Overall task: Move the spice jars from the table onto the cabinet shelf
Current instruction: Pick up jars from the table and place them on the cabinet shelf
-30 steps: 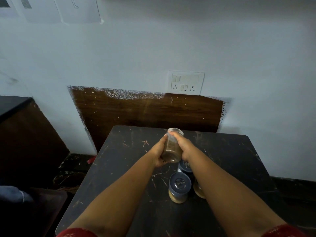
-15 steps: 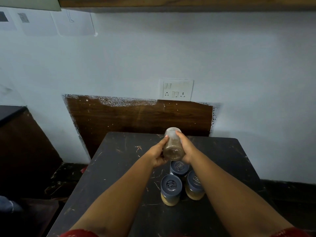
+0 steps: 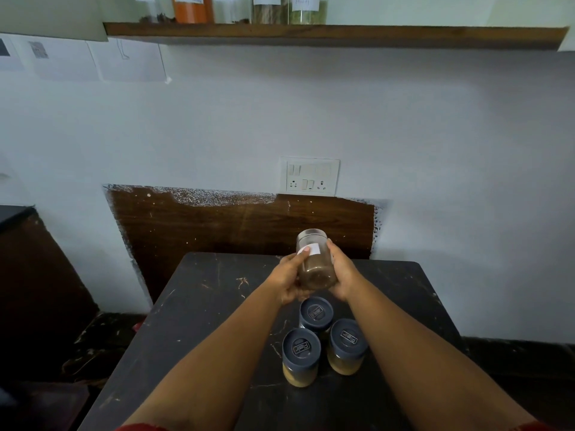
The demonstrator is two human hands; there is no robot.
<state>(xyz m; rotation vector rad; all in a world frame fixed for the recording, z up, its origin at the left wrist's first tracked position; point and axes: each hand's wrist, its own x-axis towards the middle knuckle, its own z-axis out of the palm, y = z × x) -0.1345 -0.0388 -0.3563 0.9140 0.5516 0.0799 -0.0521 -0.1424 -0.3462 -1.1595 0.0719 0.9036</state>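
Both hands, left hand (image 3: pixel 287 279) and right hand (image 3: pixel 342 275), grasp a clear jar (image 3: pixel 315 261) of brown spice, white label showing, tilted away. Three blue-lidded jars (image 3: pixel 315 312) stand near on the dark table (image 3: pixel 202 306).

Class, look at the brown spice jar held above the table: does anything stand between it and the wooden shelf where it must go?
Nothing visible does. Left hand and right hand hold the brown spice jar over the table; only bare wall lies between it and the wooden shelf. Labelled jars already occupy the shelf directly above, with free space to their right.
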